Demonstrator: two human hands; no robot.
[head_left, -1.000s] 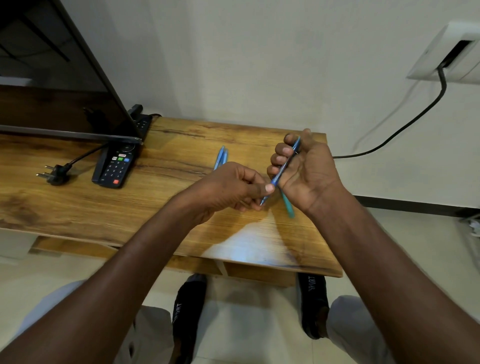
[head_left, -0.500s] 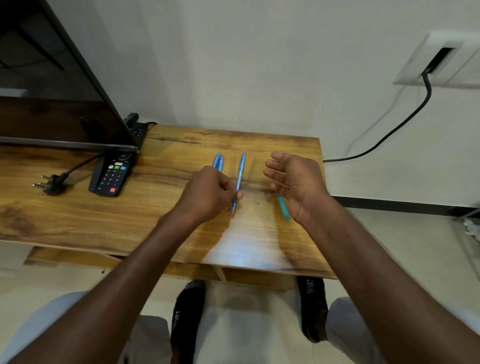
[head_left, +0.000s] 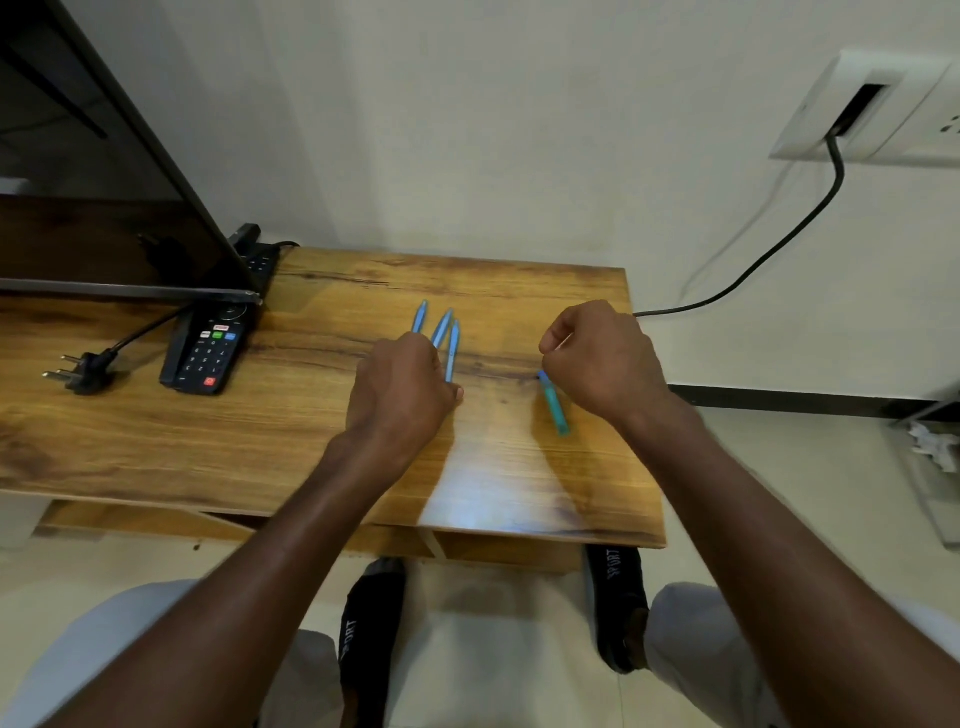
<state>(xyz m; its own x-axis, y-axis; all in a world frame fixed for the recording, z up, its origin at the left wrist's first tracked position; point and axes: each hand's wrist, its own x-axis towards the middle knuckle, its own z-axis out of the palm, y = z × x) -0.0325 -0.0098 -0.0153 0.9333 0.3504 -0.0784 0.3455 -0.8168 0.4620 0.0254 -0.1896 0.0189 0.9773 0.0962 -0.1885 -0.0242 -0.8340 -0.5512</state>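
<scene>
Blue pens (head_left: 445, 335), three, lie at the desk's (head_left: 291, 431) centre under the left hand (head_left: 402, 395) touching one, while the right hand (head_left: 597, 358), curled over something thin, leaves a cap (head_left: 553, 402) unplaced.

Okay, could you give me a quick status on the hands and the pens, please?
Left hand on the three blue pens, grip unclear. Right hand pinches a thin refill. Pen piece lies beside it. Nothing in the way.

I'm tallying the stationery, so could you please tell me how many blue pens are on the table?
4: three pens fan out by the left hand, at and; a fourth pen lies beside the right hand. The hands may hide more.
</scene>
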